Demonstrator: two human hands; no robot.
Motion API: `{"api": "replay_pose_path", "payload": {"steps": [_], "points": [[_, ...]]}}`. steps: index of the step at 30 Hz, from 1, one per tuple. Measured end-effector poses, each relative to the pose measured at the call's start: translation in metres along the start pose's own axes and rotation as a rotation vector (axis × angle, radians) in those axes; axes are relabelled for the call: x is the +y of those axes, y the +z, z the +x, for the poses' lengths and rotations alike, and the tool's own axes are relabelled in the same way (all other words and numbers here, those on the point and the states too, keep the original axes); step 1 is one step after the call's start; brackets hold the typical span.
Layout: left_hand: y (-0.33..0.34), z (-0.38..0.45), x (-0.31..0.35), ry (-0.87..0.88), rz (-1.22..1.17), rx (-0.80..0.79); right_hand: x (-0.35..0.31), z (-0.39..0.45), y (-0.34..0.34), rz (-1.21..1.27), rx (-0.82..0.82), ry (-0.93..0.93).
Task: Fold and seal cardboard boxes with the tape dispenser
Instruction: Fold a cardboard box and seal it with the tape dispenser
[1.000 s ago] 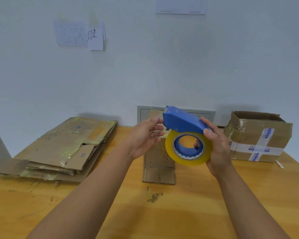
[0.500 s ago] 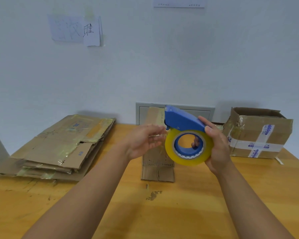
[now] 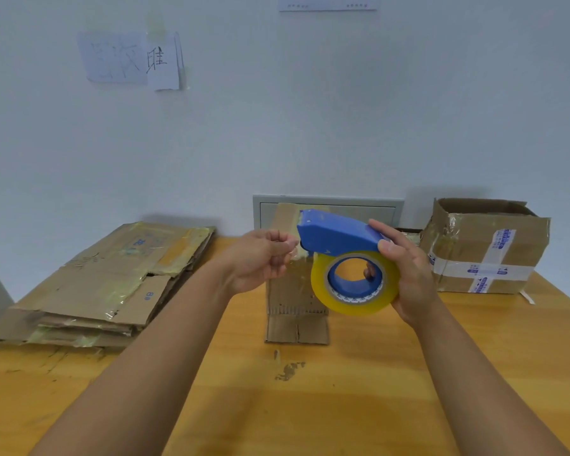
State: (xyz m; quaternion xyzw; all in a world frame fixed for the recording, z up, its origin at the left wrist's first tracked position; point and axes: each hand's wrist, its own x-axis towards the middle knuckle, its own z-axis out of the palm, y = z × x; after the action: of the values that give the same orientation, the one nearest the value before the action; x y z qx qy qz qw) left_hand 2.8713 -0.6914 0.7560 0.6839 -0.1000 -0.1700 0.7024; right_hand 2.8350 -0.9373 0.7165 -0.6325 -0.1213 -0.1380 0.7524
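My right hand (image 3: 408, 274) grips a blue tape dispenser (image 3: 336, 235) with a yellowish roll of clear tape (image 3: 352, 304), held in the air above the table. My left hand (image 3: 260, 258) is just left of the dispenser's front end, its fingertips pinching the free end of the tape (image 3: 293, 255). Behind both hands a narrow folded cardboard box (image 3: 297, 311) stands on the table, partly hidden by them.
A stack of flattened cardboard boxes (image 3: 112, 284) lies at the left of the wooden table (image 3: 310, 406). An assembled box (image 3: 484, 248) with white printed tape sits at the right, by the wall. A grey panel (image 3: 359, 209) is set in the wall behind.
My left hand's fingers have curled from loosely spread to a pinch at the dispenser's front. The dispenser stays in my right hand, almost where it was.
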Motion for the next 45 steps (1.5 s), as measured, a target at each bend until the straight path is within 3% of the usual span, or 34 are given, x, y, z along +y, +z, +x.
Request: {"api": "replay_pose_path", "payload": {"steps": [4,17,24,28,38,45], "points": [[-0.003,-0.005,0.000,-0.043,0.183,0.021,0.000,-0.002,-0.005,-0.104,-0.015,-0.005],[-0.010,-0.013,-0.005,-0.115,0.326,-0.025,-0.003,-0.004,-0.010,-0.189,-0.097,-0.002],[-0.007,-0.019,0.001,-0.055,0.398,0.079,-0.002,-0.002,-0.012,-0.147,-0.092,0.009],[-0.008,-0.020,0.003,-0.030,0.340,0.070,-0.006,0.001,-0.010,-0.160,-0.099,-0.013],[-0.018,-0.014,0.006,-0.008,0.289,0.235,-0.020,0.007,0.002,-0.266,-0.141,-0.091],[-0.025,-0.004,0.015,0.060,0.425,0.325,-0.031,0.013,0.007,-0.325,-0.169,-0.088]]}}
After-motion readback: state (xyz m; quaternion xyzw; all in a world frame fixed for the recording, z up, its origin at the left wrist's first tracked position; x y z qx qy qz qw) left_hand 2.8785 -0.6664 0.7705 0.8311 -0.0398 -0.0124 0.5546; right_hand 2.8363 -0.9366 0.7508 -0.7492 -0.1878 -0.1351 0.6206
